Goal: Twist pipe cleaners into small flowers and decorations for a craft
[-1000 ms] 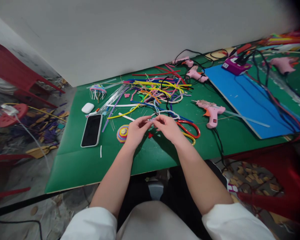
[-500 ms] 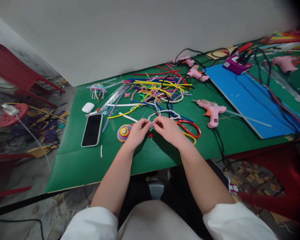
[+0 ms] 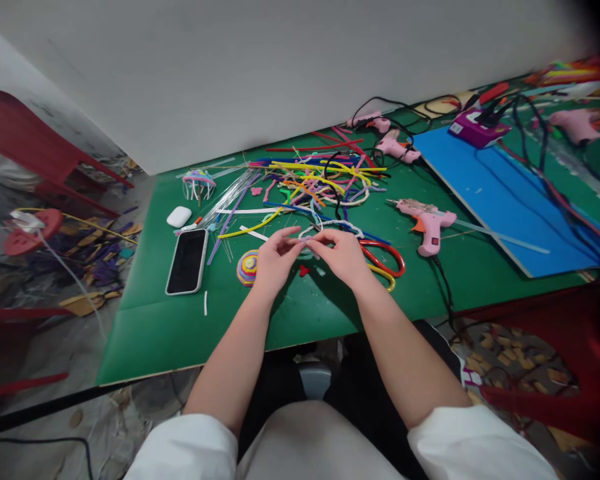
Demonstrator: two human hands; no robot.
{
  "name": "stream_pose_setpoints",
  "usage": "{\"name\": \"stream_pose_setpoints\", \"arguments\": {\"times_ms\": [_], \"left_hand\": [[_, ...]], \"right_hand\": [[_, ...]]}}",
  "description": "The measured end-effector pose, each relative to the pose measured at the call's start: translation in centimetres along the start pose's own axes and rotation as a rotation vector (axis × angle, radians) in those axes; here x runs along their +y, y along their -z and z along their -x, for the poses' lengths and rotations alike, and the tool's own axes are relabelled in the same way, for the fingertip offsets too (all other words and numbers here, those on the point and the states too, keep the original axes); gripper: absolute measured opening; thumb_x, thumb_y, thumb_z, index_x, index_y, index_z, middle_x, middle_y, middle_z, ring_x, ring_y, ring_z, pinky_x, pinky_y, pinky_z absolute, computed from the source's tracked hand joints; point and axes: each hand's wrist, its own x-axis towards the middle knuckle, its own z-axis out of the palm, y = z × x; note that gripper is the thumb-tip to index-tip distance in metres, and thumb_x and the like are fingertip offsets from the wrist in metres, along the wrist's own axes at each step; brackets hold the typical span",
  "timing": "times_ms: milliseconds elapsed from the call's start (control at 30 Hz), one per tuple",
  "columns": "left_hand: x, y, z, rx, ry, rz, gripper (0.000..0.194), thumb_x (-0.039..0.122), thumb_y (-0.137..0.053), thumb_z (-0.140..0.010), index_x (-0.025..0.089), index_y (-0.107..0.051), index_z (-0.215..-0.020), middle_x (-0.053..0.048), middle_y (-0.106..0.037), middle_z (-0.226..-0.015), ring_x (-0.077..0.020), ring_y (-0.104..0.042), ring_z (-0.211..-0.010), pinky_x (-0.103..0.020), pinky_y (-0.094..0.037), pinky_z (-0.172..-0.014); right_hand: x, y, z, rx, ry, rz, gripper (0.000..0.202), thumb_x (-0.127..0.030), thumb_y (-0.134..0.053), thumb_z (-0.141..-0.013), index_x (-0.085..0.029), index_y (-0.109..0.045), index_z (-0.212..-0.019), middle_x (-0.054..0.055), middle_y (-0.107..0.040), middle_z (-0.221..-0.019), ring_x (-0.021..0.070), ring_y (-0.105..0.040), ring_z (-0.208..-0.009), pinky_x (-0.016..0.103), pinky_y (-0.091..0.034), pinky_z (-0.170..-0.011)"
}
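Note:
My left hand [image 3: 279, 259] and my right hand [image 3: 341, 256] meet over the green table, thumbs and forefingers pinched together. Between their fingertips is a small pale lilac piece [image 3: 306, 239] that looks like pipe cleaner, mostly covered by the fingers. Just beyond them lies a pale twisted loop [image 3: 353, 228]. Below the fingertips, a small red piece [image 3: 305, 271] and a pale scrap [image 3: 321, 271] rest on the table. A striped round coil [image 3: 247, 267] sits partly behind my left hand. To the right of my right hand are scissors with red and yellow handles [image 3: 399, 262].
Many coloured pipe cleaners [image 3: 320, 177] are heaped at the back. A pink glue gun [image 3: 430, 230] lies right, near a blue board [image 3: 510, 213] with a purple power block [image 3: 477, 128]. On the left are a phone [image 3: 187, 261], a white case [image 3: 179, 217] and a small jellyfish-like craft [image 3: 199, 181].
My left hand's fingers have lifted and spread a little, with the pinch kept. The pale scrap beside the red piece now shows. The whole view has shifted slightly.

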Motion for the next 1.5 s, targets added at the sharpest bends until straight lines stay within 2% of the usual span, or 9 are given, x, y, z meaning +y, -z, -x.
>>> {"name": "stream_pose_setpoints", "arguments": {"times_ms": [200,433,567,667,833,900,1167,1300,1500], "left_hand": [[-0.3,-0.4,0.3,0.059,-0.101,-0.079,0.025,0.025,-0.066,-0.072,0.018,-0.065,-0.095,-0.003,-0.068,-0.083,-0.0126,-0.063,-0.076,-0.025,-0.051,-0.072],[-0.3,-0.5,0.2,0.026,-0.099,-0.139,0.031,0.021,-0.064,-0.072,0.019,-0.06,-0.103,-0.001,-0.065,-0.077,-0.0109,-0.061,-0.071,-0.023,-0.05,-0.068],[-0.2,-0.7,0.2,0.013,-0.13,-0.097,0.044,0.015,-0.064,-0.071,0.02,-0.048,-0.112,0.002,-0.062,-0.073,-0.0095,-0.06,-0.069,-0.021,-0.049,-0.066],[-0.2,-0.7,0.2,0.032,-0.132,-0.051,0.047,0.017,-0.065,-0.07,0.021,-0.047,-0.114,0.001,-0.063,-0.075,-0.0096,-0.061,-0.071,-0.021,-0.049,-0.067],[-0.4,-0.5,-0.1,0.042,-0.053,-0.087,0.019,0.03,-0.066,-0.071,0.017,-0.063,-0.084,0.0,-0.064,-0.071,-0.01,-0.059,-0.064,-0.022,-0.048,-0.061],[-0.4,-0.3,-0.1,0.052,-0.044,-0.103,0.018,0.033,-0.065,-0.072,0.016,-0.064,-0.077,0.0,-0.064,-0.067,-0.0099,-0.059,-0.06,-0.022,-0.048,-0.058],[0.1,-0.2,0.1,0.059,-0.181,-0.306,0.014,0.026,-0.06,-0.077,0.018,-0.065,-0.088,-0.002,-0.068,-0.083,-0.0134,-0.063,-0.075,-0.027,-0.051,-0.072],[0.3,-0.5,0.3,0.007,-0.211,-0.25,0.02,0.023,-0.059,-0.078,0.02,-0.062,-0.097,-0.003,-0.066,-0.089,-0.0127,-0.063,-0.078,-0.027,-0.051,-0.073],[-0.1,-0.9,0.3,0.007,-0.161,-0.086,0.016,0.024,-0.067,-0.07,0.018,-0.055,-0.079,0.001,-0.061,-0.079,-0.0109,-0.061,-0.076,-0.026,-0.051,-0.074]], "right_hand": [[0.1,-0.1,0.1,0.035,-0.071,-0.208,0.022,-0.036,-0.061,-0.073,-0.016,-0.067,-0.067,-0.001,-0.059,-0.054,0.0117,-0.051,-0.053,0.026,-0.041,-0.056],[0.6,0.6,-0.2,0.03,0.048,-0.146,0.019,-0.032,-0.063,-0.073,-0.02,-0.069,-0.087,0.003,-0.07,-0.088,0.0173,-0.062,-0.082,0.029,-0.047,-0.07],[0.6,0.5,-0.3,0.007,0.071,-0.064,0.01,-0.027,-0.063,-0.073,-0.021,-0.07,-0.077,0.002,-0.07,-0.08,0.017,-0.062,-0.077,0.03,-0.047,-0.069],[0.6,0.2,-0.3,0.012,0.015,-0.166,0.009,-0.028,-0.063,-0.072,-0.021,-0.069,-0.074,0.001,-0.069,-0.073,0.0155,-0.061,-0.068,0.029,-0.048,-0.062],[0.3,-0.2,-0.3,0.068,-0.101,-0.376,0.012,-0.03,-0.067,-0.067,-0.019,-0.067,-0.071,0.001,-0.067,-0.069,0.0145,-0.06,-0.062,0.028,-0.049,-0.056],[0.1,-0.2,-0.2,0.066,-0.1,-0.379,0.012,-0.03,-0.067,-0.067,-0.019,-0.067,-0.072,0.001,-0.067,-0.07,0.0146,-0.061,-0.064,0.028,-0.049,-0.058],[-0.4,0.2,0.1,0.025,0.033,-0.156,0.011,-0.025,-0.059,-0.074,-0.018,-0.067,-0.071,0.001,-0.068,-0.071,0.0129,-0.06,-0.068,0.027,-0.046,-0.067],[-0.1,0.1,0.0,0.044,-0.009,-0.225,0.011,-0.028,-0.061,-0.073,-0.018,-0.066,-0.07,0.0,-0.066,-0.068,0.0129,-0.059,-0.065,0.026,-0.046,-0.063],[0.3,-0.9,0.1,0.103,-0.093,-0.424,0.014,-0.033,-0.061,-0.071,-0.019,-0.063,-0.071,-0.001,-0.062,-0.067,0.0121,-0.055,-0.063,0.024,-0.045,-0.056]]}}
